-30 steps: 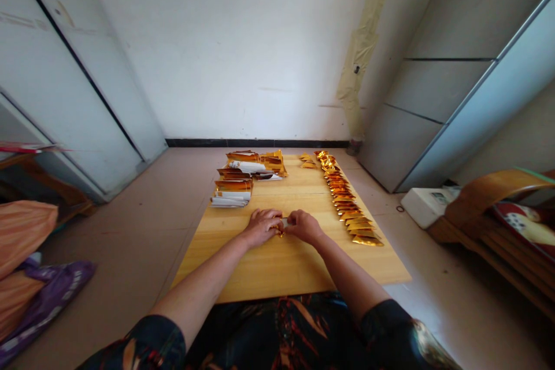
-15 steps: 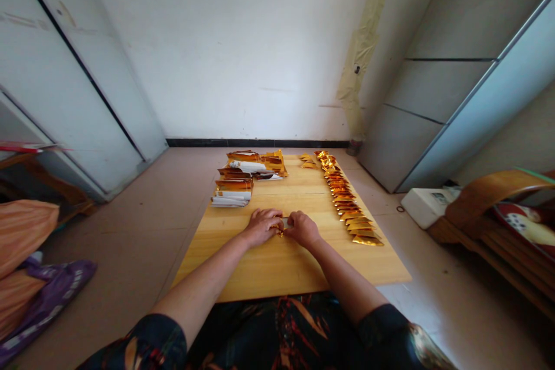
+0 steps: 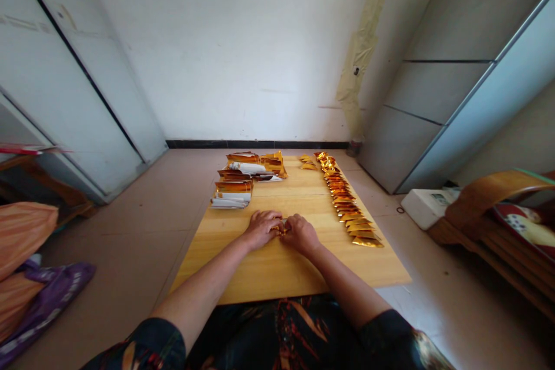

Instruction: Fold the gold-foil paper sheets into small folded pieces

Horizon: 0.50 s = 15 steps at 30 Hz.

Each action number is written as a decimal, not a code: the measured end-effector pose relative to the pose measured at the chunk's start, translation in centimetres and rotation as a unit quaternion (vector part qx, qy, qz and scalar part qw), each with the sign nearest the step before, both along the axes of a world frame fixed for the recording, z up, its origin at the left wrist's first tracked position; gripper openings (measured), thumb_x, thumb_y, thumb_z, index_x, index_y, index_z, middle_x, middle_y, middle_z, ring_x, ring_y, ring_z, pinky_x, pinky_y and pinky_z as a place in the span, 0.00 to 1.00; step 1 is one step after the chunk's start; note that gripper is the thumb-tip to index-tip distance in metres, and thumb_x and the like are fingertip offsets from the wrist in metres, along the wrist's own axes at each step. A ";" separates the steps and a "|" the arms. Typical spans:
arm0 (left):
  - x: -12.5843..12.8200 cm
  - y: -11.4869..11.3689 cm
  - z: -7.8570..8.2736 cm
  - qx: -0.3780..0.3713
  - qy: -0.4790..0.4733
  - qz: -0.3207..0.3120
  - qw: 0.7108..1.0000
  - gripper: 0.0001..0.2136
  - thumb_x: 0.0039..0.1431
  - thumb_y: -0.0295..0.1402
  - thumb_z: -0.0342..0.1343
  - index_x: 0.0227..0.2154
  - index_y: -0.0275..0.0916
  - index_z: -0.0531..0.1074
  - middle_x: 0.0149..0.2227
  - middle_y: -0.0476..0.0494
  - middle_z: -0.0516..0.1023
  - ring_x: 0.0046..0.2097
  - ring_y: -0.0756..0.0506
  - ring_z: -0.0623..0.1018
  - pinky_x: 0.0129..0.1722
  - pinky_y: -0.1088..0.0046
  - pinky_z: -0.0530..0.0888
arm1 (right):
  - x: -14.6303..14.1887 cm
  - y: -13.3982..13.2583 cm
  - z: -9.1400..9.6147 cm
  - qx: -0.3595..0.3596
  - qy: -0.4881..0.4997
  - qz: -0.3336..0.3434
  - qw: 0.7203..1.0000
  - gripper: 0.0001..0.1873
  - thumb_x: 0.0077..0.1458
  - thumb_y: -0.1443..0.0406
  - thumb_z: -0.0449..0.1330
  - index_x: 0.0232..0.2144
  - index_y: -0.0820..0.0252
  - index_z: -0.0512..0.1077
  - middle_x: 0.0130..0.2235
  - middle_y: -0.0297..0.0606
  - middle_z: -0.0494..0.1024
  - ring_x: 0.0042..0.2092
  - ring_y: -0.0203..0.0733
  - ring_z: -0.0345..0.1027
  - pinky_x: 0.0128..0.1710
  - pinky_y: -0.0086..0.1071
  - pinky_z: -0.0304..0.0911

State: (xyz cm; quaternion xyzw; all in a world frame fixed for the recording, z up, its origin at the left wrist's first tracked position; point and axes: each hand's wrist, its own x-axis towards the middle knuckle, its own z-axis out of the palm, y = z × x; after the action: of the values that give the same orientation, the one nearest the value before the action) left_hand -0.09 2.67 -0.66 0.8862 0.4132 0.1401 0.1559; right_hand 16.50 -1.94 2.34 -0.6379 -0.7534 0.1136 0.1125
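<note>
Close together over the middle of the wooden table (image 3: 243, 269), both hands pinch one small piece of gold foil paper (image 3: 283, 230). My left hand (image 3: 262, 229) has its fingers closed on the foil's left side. My right hand (image 3: 301, 233) grips the right side with bent fingers. Most of the foil is hidden by the fingers, so its exact shape cannot be made out. To the right runs a long row of folded gold paper pieces (image 3: 347, 203). At the back left lie stacks of gold and white paper sheets (image 3: 233, 193).
A small pile of folded gold pieces (image 3: 307, 162) lies at the table's far edge. A white wall stands behind. On the right are a grey fridge-like cabinet (image 3: 427, 92), a white box (image 3: 422, 207) and a wooden bench (image 3: 485, 214). Bags (image 3: 52, 289) lie at left.
My right hand has shifted slightly, its fingers closing in lower on the foil. My left hand stays nearly in place. The rows and stacks are unchanged.
</note>
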 end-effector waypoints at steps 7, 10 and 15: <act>0.4 -0.8 -0.7 0.029 -0.054 0.063 0.996 0.13 0.55 0.37 0.56 0.44 0.45 0.69 0.48 0.48 0.75 0.49 0.45 0.71 0.51 0.62 0.60 | -0.5 -1.7 -1.1 0.060 -0.064 0.057 0.995 0.08 0.57 0.63 0.54 0.33 0.57 0.73 0.39 0.39 0.75 0.43 0.42 0.65 0.38 0.33 0.54; 0.2 -0.8 -0.4 0.031 -0.045 0.055 0.997 0.09 0.55 0.39 0.56 0.38 0.44 0.71 0.49 0.47 0.75 0.50 0.44 0.71 0.49 0.63 0.61 | -0.3 -1.5 -1.2 0.071 -0.094 0.085 0.989 0.11 0.60 0.63 0.51 0.33 0.57 0.73 0.38 0.40 0.75 0.42 0.42 0.64 0.38 0.34 0.53; -1.0 -0.2 0.2 0.023 -0.025 0.007 0.999 0.07 0.57 0.37 0.54 0.38 0.46 0.74 0.53 0.50 0.73 0.53 0.44 0.69 0.51 0.63 0.61 | 0.5 -0.7 -0.6 0.068 -0.130 0.165 0.975 0.13 0.62 0.65 0.49 0.33 0.59 0.73 0.36 0.39 0.76 0.40 0.41 0.64 0.38 0.34 0.51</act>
State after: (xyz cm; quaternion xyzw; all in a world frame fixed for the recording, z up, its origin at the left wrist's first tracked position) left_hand -1.04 2.51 -0.48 0.8827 0.4125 0.1724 0.1445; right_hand 17.02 -2.65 1.70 -0.5052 -0.8623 -0.0047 0.0361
